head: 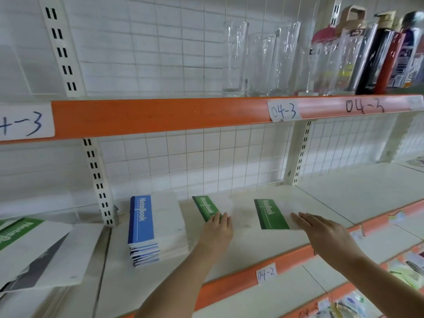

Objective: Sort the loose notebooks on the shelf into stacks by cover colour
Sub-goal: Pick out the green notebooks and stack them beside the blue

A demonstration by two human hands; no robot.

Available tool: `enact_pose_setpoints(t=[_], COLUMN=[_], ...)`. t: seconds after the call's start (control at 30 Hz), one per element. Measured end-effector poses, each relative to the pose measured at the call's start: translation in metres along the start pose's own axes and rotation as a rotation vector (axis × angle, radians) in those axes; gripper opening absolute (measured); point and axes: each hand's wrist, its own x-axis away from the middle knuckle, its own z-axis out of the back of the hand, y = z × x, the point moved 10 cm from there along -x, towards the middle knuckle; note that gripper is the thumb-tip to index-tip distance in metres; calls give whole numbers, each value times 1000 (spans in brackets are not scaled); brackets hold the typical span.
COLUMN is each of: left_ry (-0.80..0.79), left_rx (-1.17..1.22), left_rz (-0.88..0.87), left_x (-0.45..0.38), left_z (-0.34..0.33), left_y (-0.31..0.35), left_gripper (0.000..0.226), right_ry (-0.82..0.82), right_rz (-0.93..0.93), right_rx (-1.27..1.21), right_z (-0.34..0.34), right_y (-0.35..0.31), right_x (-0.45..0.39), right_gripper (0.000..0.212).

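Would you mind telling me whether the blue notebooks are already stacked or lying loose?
Stacked. The blue notebooks sit in one pile on the shelf, their blue spine edges layered at the front; neither hand touches them.

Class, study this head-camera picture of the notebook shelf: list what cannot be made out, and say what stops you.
- Left green notebook: near end hidden by the left hand.
- Right green notebook: pale cover area washed out by glare and partly under the right hand.
- Far-left green notebook: cut off by the frame edge.
- Blue stack: count too blurred.
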Motion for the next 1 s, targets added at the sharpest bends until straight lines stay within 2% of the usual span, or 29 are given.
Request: enact_pose_setpoints(t=[0.07,0.17,0.27,0.37,0.47,0.67,0.77,0.87,1.0], left_ry=[-36,-94,-228,-302,-298,-290,-267,-197,-257], left_rx=[64,40,111,194,255,379,356,284,182], left_rz=[16,16,-38,-62,-48,-1,53,142,180], left_x=[-7,-8,-13,-16,-19,-22,-17,-8,5], left_z=[-19,-20,-44,-53,-55,-52,-37,-15,-1], left_y=[-3,-8,-5,2,0,1,-2,-13,-24], left_gripper=[68,41,53,59,58,46,46,37,30], right_ry=[-3,-3,-19,-11,-25,-114,-165,-271,-481], right_rz=[-8,-8,-19,32,45,82,76,119,159], right_rx=[-7,-11,-57,-71,-86,-113,-195,-252,-259], right_z=[-7,-22,-43,-55,-66,-98,-121,-146,-188], right_y=[1,-1,-2,-9,-9,-7,-10,-29,-57], right_x=[-5,-12,-21,-32,-42,-54,-63,-73,-72], right_gripper=[70,69,63,36,49,43,66,75,86])
